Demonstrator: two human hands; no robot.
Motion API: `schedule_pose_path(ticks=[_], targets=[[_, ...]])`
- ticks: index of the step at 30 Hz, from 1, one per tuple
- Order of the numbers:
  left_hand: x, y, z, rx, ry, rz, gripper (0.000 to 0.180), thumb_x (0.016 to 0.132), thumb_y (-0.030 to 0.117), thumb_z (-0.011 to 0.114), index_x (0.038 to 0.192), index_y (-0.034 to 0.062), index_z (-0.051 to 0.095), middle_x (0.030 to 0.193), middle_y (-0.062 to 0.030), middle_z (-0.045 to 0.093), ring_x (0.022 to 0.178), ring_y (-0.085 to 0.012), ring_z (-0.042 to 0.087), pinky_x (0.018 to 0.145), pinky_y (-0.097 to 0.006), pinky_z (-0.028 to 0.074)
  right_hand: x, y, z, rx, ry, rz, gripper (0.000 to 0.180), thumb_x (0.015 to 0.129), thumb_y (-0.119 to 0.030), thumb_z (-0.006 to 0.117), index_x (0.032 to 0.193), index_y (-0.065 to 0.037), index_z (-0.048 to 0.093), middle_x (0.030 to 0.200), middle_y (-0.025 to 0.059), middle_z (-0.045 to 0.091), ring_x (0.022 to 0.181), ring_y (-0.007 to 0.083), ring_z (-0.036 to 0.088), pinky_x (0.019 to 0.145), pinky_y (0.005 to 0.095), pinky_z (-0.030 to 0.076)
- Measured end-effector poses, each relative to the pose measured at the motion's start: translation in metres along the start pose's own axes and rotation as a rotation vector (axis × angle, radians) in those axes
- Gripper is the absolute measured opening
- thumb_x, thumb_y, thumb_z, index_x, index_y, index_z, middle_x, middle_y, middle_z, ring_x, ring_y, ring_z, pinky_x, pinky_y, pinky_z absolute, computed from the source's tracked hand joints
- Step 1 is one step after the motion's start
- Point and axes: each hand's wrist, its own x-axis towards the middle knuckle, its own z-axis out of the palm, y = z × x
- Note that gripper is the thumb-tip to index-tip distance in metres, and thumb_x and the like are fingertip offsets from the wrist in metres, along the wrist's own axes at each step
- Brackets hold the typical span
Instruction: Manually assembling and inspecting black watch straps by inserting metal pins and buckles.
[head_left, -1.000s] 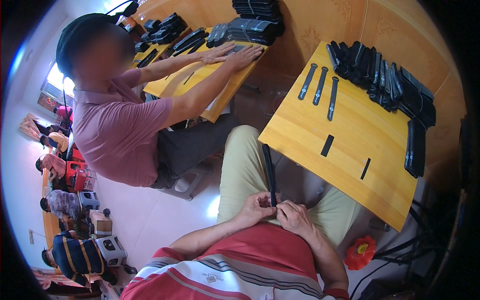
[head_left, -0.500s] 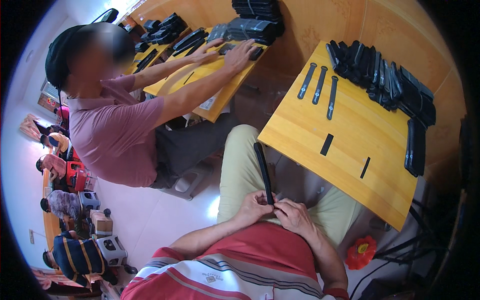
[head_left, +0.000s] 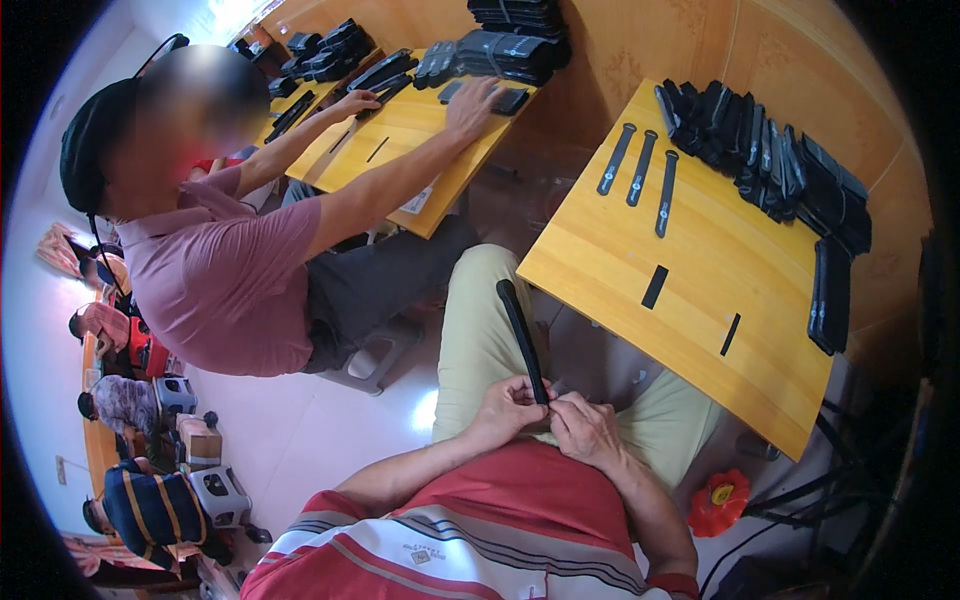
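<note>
A long narrow black strap [head_left: 521, 335], perhaps a folded or stacked bundle, stands up over my lap and leans toward my left knee. My left hand [head_left: 506, 414] is closed round its lower end. Close beside it, my right hand [head_left: 587, 430] has thumb and fingers pinched at that same end; whatever lies between those fingertips is too small to make out. On the yellow table [head_left: 580, 240] ahead to the right lie three dark straps [head_left: 642, 168] with pale marks and a ring-like end.
Stacks of black straps [head_left: 745, 135] line the table's far edge, with another bundle [head_left: 829, 295] at its right. Two black rectangles [head_left: 655, 287] mark the tabletop. A co-worker in a pink shirt [head_left: 215, 270] sits at a neighbouring table to the left. A red flower-shaped object [head_left: 719, 503] is low at right.
The strap's upper end has tipped slightly left and up; both my hands stay nearly in place. The co-worker has leaned left, one hand now on black straps farther back.
</note>
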Motion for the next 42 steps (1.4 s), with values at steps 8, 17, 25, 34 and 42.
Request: schedule_pose_path(ticks=[8, 17, 25, 34, 42], targets=[[-0.007, 0.003, -0.001, 0.06, 0.006, -0.017, 0.03, 0.083, -0.007, 0.066, 0.112, -0.0025, 0.062, 0.102, -0.0034, 0.066, 0.091, -0.0107, 0.063, 0.081, -0.026, 0.054, 0.002, -0.003, 0.003, -0.235, 0.006, -0.17, 0.01, 0.077, -0.009, 0.063, 0.077, -0.007, 0.053, 0.07, 0.0085, 0.051, 0.059, 0.0237, 0.062, 0.052, 0.0359, 0.053], [-0.012, 0.001, -0.005, -0.014, -0.079, -0.078, 0.031, 0.084, -0.007, 0.064, 0.114, -0.0014, 0.061, 0.096, -0.0027, 0.067, 0.086, -0.0103, 0.064, 0.077, -0.025, 0.055, 0.004, -0.011, -0.005, -0.199, -0.002, -0.166, 0.011, 0.077, -0.006, 0.066, 0.084, -0.005, 0.058, 0.074, 0.0097, 0.053, 0.062, 0.0253, 0.062, 0.057, 0.0367, 0.054], [-0.014, 0.005, -0.004, -0.158, -0.013, -0.139, 0.034, 0.085, -0.007, 0.061, 0.119, 0.0001, 0.06, 0.098, -0.0037, 0.067, 0.085, -0.0116, 0.065, 0.077, -0.026, 0.056, 0.005, -0.012, -0.002, 0.272, 0.018, 0.101, 0.01, 0.088, -0.008, 0.064, 0.097, -0.004, 0.065, 0.091, 0.0115, 0.063, 0.078, 0.0316, 0.066, 0.064, 0.04, 0.054], [-0.018, 0.02, -0.003, -0.194, -0.024, -0.145, 0.033, 0.087, -0.005, 0.063, 0.12, -0.0006, 0.06, 0.098, -0.0041, 0.067, 0.084, -0.0106, 0.064, 0.077, -0.024, 0.055, 0.011, -0.014, 0.001, 0.273, 0.051, 0.104, 0.007, 0.088, -0.004, 0.063, 0.094, -0.003, 0.061, 0.089, 0.0137, 0.062, 0.077, 0.0323, 0.065, 0.062, 0.04, 0.052], [-0.023, 0.031, -0.006, -0.074, -0.185, -0.104, 0.032, 0.083, -0.008, 0.065, 0.115, -0.0004, 0.062, 0.095, -0.0033, 0.067, 0.083, -0.0095, 0.063, 0.074, -0.023, 0.054, 0.022, -0.023, -0.013, 0.154, 0.142, 0.1, 0.006, 0.089, -0.005, 0.065, 0.092, -0.001, 0.061, 0.082, 0.0124, 0.06, 0.067, 0.0286, 0.062, 0.057, 0.037, 0.049]])
